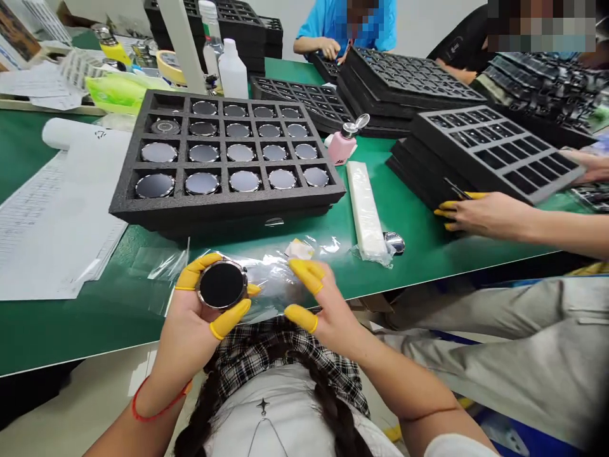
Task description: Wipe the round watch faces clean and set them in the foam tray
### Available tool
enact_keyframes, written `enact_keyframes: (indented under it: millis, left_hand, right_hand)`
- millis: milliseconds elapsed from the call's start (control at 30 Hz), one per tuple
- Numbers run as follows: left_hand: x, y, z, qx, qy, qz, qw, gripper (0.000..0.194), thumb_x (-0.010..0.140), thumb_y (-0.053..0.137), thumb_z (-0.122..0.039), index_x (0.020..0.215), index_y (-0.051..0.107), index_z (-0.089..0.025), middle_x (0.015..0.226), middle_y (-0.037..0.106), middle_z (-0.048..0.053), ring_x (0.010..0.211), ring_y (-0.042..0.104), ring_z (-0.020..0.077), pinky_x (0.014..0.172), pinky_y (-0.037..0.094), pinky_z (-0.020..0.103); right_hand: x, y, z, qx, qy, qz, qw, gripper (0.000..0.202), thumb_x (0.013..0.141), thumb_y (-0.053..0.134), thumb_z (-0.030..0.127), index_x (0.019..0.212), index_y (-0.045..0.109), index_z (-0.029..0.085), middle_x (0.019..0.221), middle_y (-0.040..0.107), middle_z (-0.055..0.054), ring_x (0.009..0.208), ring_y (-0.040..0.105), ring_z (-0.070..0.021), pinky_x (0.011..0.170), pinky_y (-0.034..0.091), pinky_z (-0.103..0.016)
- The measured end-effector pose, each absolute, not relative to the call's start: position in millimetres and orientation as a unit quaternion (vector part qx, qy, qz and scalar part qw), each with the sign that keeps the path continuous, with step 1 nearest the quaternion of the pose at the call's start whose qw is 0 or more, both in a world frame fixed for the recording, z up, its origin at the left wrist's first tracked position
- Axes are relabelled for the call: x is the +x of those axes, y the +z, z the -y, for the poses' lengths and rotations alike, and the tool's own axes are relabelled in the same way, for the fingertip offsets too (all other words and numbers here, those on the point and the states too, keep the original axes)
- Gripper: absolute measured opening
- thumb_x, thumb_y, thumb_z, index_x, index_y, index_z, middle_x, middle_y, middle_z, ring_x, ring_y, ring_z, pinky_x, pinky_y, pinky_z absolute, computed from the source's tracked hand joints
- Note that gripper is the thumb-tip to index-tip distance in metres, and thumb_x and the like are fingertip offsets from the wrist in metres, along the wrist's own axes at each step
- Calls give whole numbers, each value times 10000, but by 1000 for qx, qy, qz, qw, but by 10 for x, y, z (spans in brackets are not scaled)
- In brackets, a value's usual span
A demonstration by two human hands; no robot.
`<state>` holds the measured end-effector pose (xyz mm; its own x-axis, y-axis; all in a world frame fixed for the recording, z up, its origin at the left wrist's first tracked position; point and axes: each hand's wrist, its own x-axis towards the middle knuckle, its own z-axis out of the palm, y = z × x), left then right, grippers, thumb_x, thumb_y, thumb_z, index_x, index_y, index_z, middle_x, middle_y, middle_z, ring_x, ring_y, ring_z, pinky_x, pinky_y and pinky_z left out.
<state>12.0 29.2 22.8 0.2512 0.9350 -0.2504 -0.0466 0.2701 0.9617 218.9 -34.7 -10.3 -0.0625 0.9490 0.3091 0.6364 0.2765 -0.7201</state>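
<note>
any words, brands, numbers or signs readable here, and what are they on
No text reads clearly.
Pink bottle: dark lettering, too small to read.
White paper roll: small dark symbol, too blurred to make out.
Printed sheet: rows of print, too small to read.
Round watch piece in the left hand: no text visible.

1. Foam stack [228,208] on the table [71,333], discs [245,181] in its top compartments.
2. Papers [57,235] to its left, bottles [233,71] just behind!
3. Over right, a dispenser [340,149]; before that, a wrapped strip [367,212], loose disc [394,244] beside its near end.
4. Farther right, tray pile [451,143].
5. In front, held disc [222,285], in the left hand [193,324].
</note>
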Motion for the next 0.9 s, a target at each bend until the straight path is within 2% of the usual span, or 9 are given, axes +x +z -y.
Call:
enact_keyframes:
  millis: [67, 167, 233, 333, 500, 667, 900]
  left_hand:
    - [113, 238, -287, 458, 403, -473, 635, 619, 703, 817, -230, 1187, 434, -276, 1011, 681, -1, 834, 754, 196, 844, 594, 327]
    - [82, 214, -296, 457, 426, -461, 630, 628, 704, 813, -216, 1195, 426, -274, 1059, 684, 13, 861, 751, 197, 866, 589, 340]
    - [50, 185, -310, 459, 443, -445, 628, 634, 694, 819, -209, 1189, 427, -272, 1049, 687, 10, 877, 750, 204, 871, 589, 346]
    - [16, 158, -308, 447, 436, -425, 655, 619, 695, 818, -190, 1176, 435, -261, 1021, 686, 6, 886, 751, 209, 863, 591, 329]
    - [24, 139, -241, 415, 358, -380, 745, 604, 738, 796, -171, 1195, 412, -265, 1026, 686, -2, 889, 751, 180, 875, 575, 281]
    - [22, 121, -225, 408, 333, -376, 763, 583, 761, 787, -207, 1209, 419, -263, 1063, 666, 6, 961, 731, 193, 892, 565, 285]
    - [-13, 117, -264, 419, 297, -410, 754, 550, 738, 791, -200, 1173, 456, -234, 1004, 668, -9, 906, 717, 158, 828, 557, 245]
  right_hand:
    - [2104, -166, 356, -529, 334, 684, 376, 581, 885, 623, 303, 1412, 397, 209, 1307, 563, -131, 1229, 489, -251, 1048, 407, -467]
    - [1986, -218, 357, -522, 470, 600, 382, 487, 884, 598, 291, 1346, 474, 200, 1071, 675, -72, 1051, 598, -218, 1003, 441, -447]
    - [1950, -202, 341, -543, 522, 532, 386, 417, 878, 589, 302, 1282, 531, 217, 930, 671, -28, 931, 619, -193, 961, 462, -429]
    - [1947, -129, 311, -561, 555, 481, 381, 430, 854, 611, 325, 1270, 543, 243, 887, 642, -5, 892, 611, -184, 936, 469, -417]
    - [1944, -47, 297, -563, 508, 534, 374, 432, 847, 596, 289, 1271, 532, 239, 864, 659, -3, 899, 616, -198, 956, 451, -449]
    - [1928, -39, 316, -558, 370, 636, 384, 452, 877, 580, 203, 1311, 477, 278, 896, 694, -2, 907, 621, -202, 885, 484, -414]
    - [1897, 16, 309, -530, 214, 738, 358, 209, 885, 568, 121, 1048, 566, 252, 851, 674, -12, 777, 584, -189, 714, 485, -352]
